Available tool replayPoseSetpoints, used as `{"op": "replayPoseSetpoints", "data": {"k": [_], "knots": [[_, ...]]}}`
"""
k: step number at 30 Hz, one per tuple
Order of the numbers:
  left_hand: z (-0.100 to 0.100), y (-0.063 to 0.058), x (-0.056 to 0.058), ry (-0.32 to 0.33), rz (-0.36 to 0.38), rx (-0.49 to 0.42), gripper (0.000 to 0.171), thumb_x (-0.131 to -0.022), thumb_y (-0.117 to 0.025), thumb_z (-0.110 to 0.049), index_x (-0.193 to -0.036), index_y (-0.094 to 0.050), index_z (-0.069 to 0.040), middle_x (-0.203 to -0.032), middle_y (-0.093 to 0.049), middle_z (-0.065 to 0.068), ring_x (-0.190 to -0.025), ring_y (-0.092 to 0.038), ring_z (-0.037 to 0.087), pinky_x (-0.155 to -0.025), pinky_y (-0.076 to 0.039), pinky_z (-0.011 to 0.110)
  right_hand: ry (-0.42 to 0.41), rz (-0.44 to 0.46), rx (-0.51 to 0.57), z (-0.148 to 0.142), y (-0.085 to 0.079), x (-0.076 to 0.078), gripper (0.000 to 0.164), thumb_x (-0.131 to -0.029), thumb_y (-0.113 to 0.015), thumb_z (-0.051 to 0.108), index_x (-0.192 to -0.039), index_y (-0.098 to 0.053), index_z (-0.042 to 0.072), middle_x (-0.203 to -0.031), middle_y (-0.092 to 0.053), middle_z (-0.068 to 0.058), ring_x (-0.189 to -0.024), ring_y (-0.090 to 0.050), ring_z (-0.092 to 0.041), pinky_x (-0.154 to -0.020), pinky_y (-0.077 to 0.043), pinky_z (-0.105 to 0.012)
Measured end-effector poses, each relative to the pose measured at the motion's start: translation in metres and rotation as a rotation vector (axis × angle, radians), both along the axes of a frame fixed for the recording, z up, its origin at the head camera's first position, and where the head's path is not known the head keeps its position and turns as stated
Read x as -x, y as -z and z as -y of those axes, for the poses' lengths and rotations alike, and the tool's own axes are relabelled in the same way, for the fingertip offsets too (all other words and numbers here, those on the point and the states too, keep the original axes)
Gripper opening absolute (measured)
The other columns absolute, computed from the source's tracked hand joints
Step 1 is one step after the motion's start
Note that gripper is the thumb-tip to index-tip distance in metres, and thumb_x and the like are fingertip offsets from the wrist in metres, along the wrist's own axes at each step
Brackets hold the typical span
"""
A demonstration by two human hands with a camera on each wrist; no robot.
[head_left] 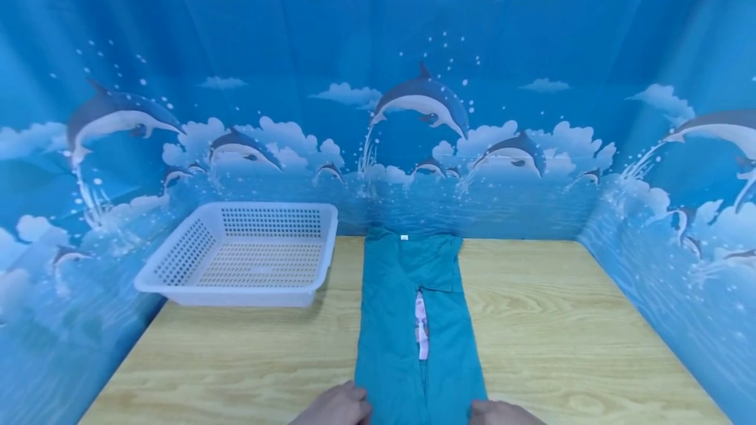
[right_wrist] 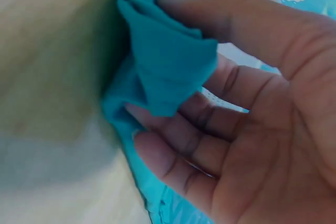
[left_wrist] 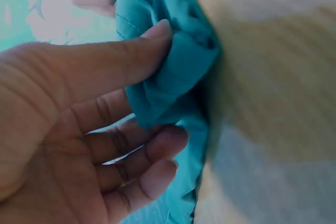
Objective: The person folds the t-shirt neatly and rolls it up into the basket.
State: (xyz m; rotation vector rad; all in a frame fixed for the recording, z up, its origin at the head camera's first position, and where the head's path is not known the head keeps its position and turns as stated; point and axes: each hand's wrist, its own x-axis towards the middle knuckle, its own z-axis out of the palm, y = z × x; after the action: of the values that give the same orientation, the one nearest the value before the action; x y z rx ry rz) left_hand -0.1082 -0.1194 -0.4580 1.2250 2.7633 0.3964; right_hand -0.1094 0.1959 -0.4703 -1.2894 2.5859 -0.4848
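A teal garment (head_left: 390,320) lies lengthwise on the table, folded narrow, with a small white label at its far end. Through a slit down its middle shows a strip of pale patterned fabric (head_left: 421,326). At the near left edge my left hand (head_left: 339,405) pinches the cloth; in the left wrist view the thumb presses a folded teal edge (left_wrist: 184,66) against the fingers. On the opposite edge my right hand (head_left: 502,413) pinches a fold (right_wrist: 168,61) between thumb and fingers. The garment's nearest end runs out of the head view.
A white plastic basket (head_left: 236,297) with perforated sides stands at the back left of the wooden table (head_left: 561,320), nothing visible inside it. Blue dolphin-print curtains (head_left: 295,51) enclose the table at the back and both sides.
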Motion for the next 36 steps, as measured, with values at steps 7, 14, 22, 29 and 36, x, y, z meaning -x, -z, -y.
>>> {"op": "replayPoseSetpoints", "data": {"k": [7, 14, 22, 29, 36], "knots": [[0.014, -0.028, 0.015, -0.141, 0.308, -0.233, 0.011, -0.085, -0.068, -0.020, -0.078, -0.060, -0.020, -0.069, -0.050, -0.017, -0.064, -0.044, -0.005, -0.057, -0.040, 0.016, 0.247, 0.392, 0.140, -0.008, -0.037, 0.015, 0.007, -0.086, -0.066, 0.019, -0.080, -0.063, 0.021, -0.069, -0.053, 0.018, -0.061, -0.047, 0.004, -0.054, -0.041, -0.019], [0.011, -0.023, 0.042, -0.271, 0.297, -0.305, 0.006, -0.087, -0.067, -0.020, -0.086, -0.061, -0.019, -0.075, -0.054, -0.013, -0.066, -0.047, -0.001, -0.058, -0.042, 0.019, 0.376, 0.269, 0.129, -0.010, -0.036, 0.046, 0.007, -0.085, -0.069, 0.023, -0.086, -0.063, 0.020, -0.076, -0.056, 0.012, -0.066, -0.047, -0.001, -0.058, -0.041, -0.023], [0.004, -0.002, 0.048, -0.253, 0.081, -0.138, 0.014, -0.084, -0.071, -0.019, -0.092, -0.060, -0.018, -0.079, -0.054, -0.011, -0.070, -0.047, 0.001, -0.059, -0.042, 0.020, 0.420, -0.018, -0.027, -0.001, -0.014, 0.049, 0.012, -0.078, -0.076, 0.022, -0.085, -0.066, 0.021, -0.080, -0.048, 0.010, -0.068, -0.043, -0.002, -0.057, -0.038, -0.022], [-0.003, -0.006, 0.035, -0.126, -0.093, -0.039, 0.021, -0.085, -0.069, -0.023, -0.104, -0.060, -0.021, -0.092, -0.048, -0.008, -0.082, -0.045, 0.003, -0.066, -0.043, 0.019, 0.269, -0.152, -0.094, 0.011, -0.020, 0.033, 0.032, -0.082, -0.069, 0.032, -0.111, -0.065, 0.019, -0.093, -0.048, 0.011, -0.075, -0.040, -0.003, -0.062, -0.037, -0.023], [-0.012, -0.005, 0.025, -0.047, -0.007, 0.068, 0.030, -0.083, -0.071, -0.034, -0.108, -0.062, -0.022, -0.090, -0.047, -0.010, -0.079, -0.040, 0.001, -0.065, -0.042, 0.018, 0.191, -0.131, -0.155, 0.022, -0.015, 0.024, 0.044, -0.075, -0.076, 0.035, -0.114, -0.063, 0.019, -0.092, -0.043, 0.011, -0.075, -0.037, -0.003, -0.060, -0.036, -0.023]]}}
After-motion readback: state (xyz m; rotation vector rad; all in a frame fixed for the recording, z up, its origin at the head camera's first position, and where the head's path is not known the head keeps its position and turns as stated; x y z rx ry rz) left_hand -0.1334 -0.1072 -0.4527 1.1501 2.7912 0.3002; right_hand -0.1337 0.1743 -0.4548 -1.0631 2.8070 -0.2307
